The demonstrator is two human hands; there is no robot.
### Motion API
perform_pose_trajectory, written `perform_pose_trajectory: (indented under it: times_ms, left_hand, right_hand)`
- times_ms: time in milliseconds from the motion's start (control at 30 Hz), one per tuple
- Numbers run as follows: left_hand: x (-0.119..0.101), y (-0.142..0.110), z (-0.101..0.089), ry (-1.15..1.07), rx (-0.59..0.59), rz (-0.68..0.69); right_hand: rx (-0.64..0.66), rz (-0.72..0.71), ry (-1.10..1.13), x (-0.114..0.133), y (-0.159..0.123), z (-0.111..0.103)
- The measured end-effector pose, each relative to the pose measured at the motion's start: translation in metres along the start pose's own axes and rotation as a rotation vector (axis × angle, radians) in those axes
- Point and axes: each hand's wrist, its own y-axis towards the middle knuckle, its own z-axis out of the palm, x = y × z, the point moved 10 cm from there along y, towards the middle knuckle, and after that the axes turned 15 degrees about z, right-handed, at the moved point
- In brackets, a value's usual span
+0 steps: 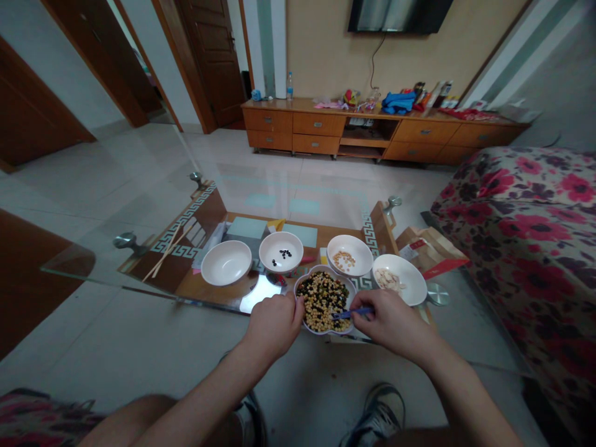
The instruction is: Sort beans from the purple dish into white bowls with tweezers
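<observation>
A flower-shaped white bowl [350,287] of mixed yellow, black and green beans stands at the near edge of the glass table. At its left rim my left hand [275,324] is closed, the thumb against the bowl's edge. My right hand [382,318] pinches a slim blue-purple utensil [352,314], its tip down among the beans; its exact kind is unclear. Behind stand a white bowl with a few black beans [280,242] and one with yellow beans [349,243]. To the right is a white bowl with pale, flat pieces [413,282]; at left, a bare white bowl [226,262].
A pair of chopsticks [166,253] lies on the left of the glass table [298,186]. Beyond the right bowl is a brown paper bag [431,249], near a flowered sofa [526,217]. Metal table fittings [128,240] project at the corners. A wooden cabinet [316,126] stands far back.
</observation>
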Motion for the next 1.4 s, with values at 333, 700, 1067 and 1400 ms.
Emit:
perform_pose_trajectory:
  times_ms: [333, 700, 1067, 1400]
  left_hand:
    - [0.0, 0.0, -0.001, 0.001, -0.01, 0.007]
    - [0.0, 0.0, -0.001, 0.001, -0.018, 0.013]
    - [0.001, 0.0, 0.001, -0.002, -0.023, 0.012]
    - [0.002, 0.001, 0.003, 0.005, -0.016, 0.005]
  right_hand:
    - [0.017, -0.019, 0.003, 0.008, -0.002, 0.003]
    - [0.017, -0.051, 0.013, 0.013, -0.003, 0.0]
    - [-0.053, -0.075, 0.047, 0.014, -0.003, -0.014]
    - [-0.21, -0.094, 0.125, 0.011, -0.01, -0.043]
